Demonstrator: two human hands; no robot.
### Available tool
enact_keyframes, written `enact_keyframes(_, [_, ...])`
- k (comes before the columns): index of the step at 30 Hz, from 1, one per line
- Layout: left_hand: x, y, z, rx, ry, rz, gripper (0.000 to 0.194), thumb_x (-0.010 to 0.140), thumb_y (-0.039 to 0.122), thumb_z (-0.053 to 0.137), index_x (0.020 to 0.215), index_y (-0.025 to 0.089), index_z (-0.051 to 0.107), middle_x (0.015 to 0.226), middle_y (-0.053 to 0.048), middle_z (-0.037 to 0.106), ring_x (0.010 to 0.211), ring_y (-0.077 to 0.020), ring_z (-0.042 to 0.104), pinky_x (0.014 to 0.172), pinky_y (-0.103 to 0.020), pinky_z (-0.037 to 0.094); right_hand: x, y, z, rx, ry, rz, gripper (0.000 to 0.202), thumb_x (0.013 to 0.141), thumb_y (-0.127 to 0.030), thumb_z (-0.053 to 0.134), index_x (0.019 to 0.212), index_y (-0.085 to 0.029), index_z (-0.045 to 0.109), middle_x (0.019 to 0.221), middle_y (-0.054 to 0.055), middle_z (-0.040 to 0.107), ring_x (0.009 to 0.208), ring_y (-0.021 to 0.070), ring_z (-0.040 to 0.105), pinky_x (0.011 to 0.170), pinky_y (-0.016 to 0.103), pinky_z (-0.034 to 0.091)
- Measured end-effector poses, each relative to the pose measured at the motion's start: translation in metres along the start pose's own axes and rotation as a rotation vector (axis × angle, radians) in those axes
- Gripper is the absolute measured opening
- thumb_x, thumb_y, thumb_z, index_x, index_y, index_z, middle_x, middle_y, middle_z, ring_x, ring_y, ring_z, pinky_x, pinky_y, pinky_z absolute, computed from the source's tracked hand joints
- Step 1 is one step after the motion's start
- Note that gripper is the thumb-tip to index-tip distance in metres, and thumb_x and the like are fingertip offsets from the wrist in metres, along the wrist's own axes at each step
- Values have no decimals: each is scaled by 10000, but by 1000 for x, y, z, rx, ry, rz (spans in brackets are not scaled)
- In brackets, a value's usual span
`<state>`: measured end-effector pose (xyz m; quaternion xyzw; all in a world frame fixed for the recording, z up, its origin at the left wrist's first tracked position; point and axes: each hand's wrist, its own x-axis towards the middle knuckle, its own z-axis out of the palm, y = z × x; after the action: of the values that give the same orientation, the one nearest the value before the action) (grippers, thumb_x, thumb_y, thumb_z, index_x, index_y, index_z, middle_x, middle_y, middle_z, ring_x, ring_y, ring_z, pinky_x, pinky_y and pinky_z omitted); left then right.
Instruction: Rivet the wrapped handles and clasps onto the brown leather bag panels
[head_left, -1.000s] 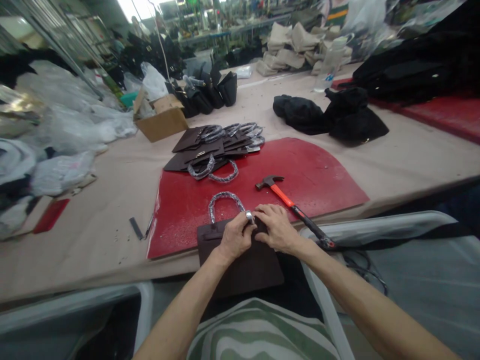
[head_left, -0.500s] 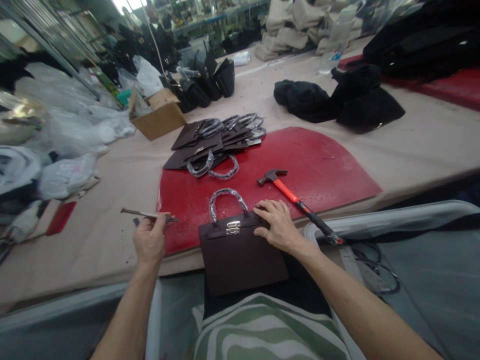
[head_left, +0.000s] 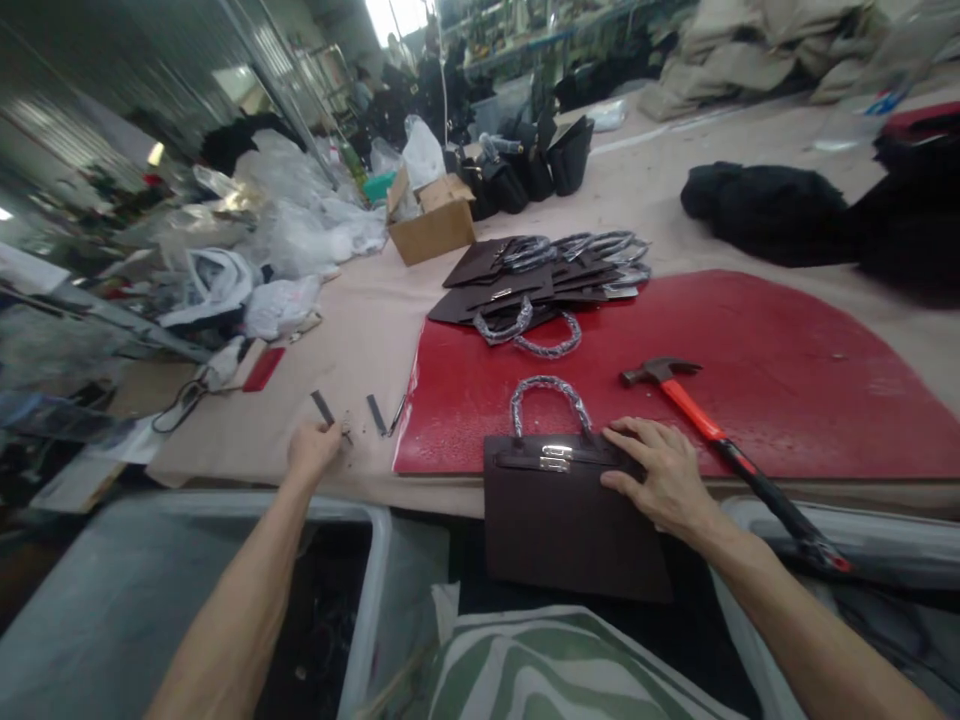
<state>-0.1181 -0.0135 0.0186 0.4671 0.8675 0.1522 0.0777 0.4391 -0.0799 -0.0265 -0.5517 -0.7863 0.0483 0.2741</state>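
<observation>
A dark brown handbag [head_left: 574, 530] lies flat at the table's front edge, its wrapped handle [head_left: 551, 382] pointing away from me and metal clasps at its top. My right hand [head_left: 664, 475] rests on the bag's upper right corner, fingers spread. Over the table to the left, my left hand [head_left: 311, 452] has its fingers closed at the lower end of a small dark bar [head_left: 322, 407]; what exactly they hold is unclear. Another dark bar [head_left: 376, 414] and a thin metal tool [head_left: 397, 414] lie between that hand and the red board [head_left: 757, 340].
An orange-and-black claw hammer [head_left: 701, 410] lies right of the bag, its handle over the table edge. Brown bags [head_left: 487, 290] are piled behind. Further back are a cardboard box [head_left: 431, 228], plastic bags [head_left: 292, 190] and black cloth [head_left: 772, 210]. Grey bins [head_left: 382, 590] stand below the table edge.
The view has turned left. My left hand has moved left, away from the red board, and the long metal tool no longer shows across its fingers. My right hand stays on the bag.
</observation>
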Motion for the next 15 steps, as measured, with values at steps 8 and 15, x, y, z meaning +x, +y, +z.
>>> enact_keyframes(8, [-70,49,32,-186,210,456,256,842,388,551,913,171,664,998,-164,686,991,-342,647,941,-503,501,2,-15,-9,33,-78,94,470,795,-391,740,1240,-253,675,1315,102,607,1209,325,507,1046,529,369])
enact_keyframes(15, [-192,144,62,-364,32,1110,158,926,228,595,1074,216,649,1172,-100,675,1132,-264,611,1034,-422,460,9,-22,-16,17,-86,74,448,794,-355,737,1220,-231,674,1265,113,624,1178,327,516,1018,517,388])
